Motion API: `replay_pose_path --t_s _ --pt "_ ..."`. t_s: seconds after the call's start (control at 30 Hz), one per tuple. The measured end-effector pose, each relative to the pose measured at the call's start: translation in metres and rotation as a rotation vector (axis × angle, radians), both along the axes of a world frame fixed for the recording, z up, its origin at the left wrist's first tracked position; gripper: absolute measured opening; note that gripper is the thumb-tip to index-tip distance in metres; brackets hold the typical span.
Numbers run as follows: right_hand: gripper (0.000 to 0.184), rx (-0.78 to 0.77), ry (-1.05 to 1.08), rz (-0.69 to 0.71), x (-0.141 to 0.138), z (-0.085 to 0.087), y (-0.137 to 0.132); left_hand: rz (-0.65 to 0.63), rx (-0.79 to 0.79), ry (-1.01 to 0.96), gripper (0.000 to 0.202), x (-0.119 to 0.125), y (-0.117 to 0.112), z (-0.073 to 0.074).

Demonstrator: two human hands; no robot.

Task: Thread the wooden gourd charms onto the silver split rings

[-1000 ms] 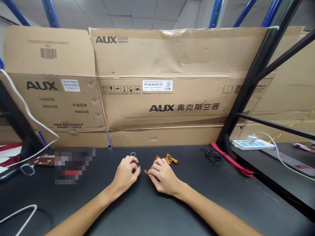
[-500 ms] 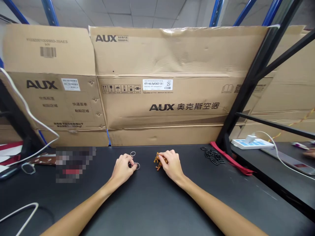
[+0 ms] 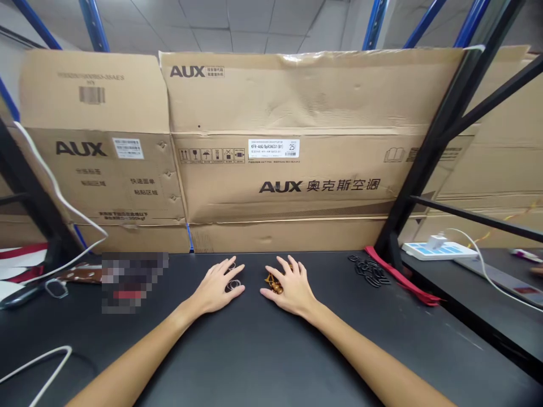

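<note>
My left hand (image 3: 218, 286) is spread over the black tabletop, fingers apart and gripping nothing. Partly beneath its thumb and fingers lie several thin metal rings (image 3: 233, 285). Across a short gap, my right hand (image 3: 292, 287) is likewise spread, palm down. Under and beside its fingers sits a small bunch of orange-brown beaded pieces with cord (image 3: 275, 282), part of it covered by the hand. Whether the fingertips touch these things I cannot tell.
Black oval links (image 3: 369, 271) lie in a pile at the right, beside a red strap (image 3: 403, 277). Farther right are a white power strip (image 3: 436, 249) and a grey flat device. Cardboard (image 3: 280, 102) walls the back. White cables (image 3: 59, 198) hang at left, near eyeglasses (image 3: 56, 288).
Both hands have opened. The left has let go of the rings, and the right has let go of the beaded bunch; both lie on the table. The view has shifted slightly.
</note>
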State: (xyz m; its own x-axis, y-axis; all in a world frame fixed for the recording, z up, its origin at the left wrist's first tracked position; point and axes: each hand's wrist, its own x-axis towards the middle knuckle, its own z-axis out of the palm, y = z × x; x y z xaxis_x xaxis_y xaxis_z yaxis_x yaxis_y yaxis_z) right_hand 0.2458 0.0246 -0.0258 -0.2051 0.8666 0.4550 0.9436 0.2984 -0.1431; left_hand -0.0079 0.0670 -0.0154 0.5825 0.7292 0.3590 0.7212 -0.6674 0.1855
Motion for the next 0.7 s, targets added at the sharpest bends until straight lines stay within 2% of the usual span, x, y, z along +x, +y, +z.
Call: replay_pose_path --t_s 0.1,0.2,0.3,0.4,0.6,0.7 --pt "0.057 -0.081 0.015 -0.012 0.004 -0.002 0.004 -0.026 -0.034 0.017 0.042 -0.006 0.009 -0.005" --pt "0.05 -0.095 0.022 -0.03 0.007 -0.002 0.007 0.025 -0.005 -0.002 0.038 -0.011 0.016 -0.005" --pt "0.057 -0.066 0.03 -0.101 0.01 -0.002 0.008 0.098 0.001 -0.007 0.039 -0.015 0.02 -0.004" --pt "0.063 -0.083 0.055 -0.152 0.011 -0.003 0.009 0.097 0.0 0.01 0.042 -0.016 0.022 -0.005" --pt "0.033 -0.095 0.076 -0.087 0.011 -0.001 0.009 0.091 -0.008 0.043 0.038 -0.018 0.029 -0.012" --pt "0.029 -0.101 0.092 -0.092 0.016 0.0 0.012 0.106 -0.02 0.034 0.037 -0.018 0.031 -0.013"
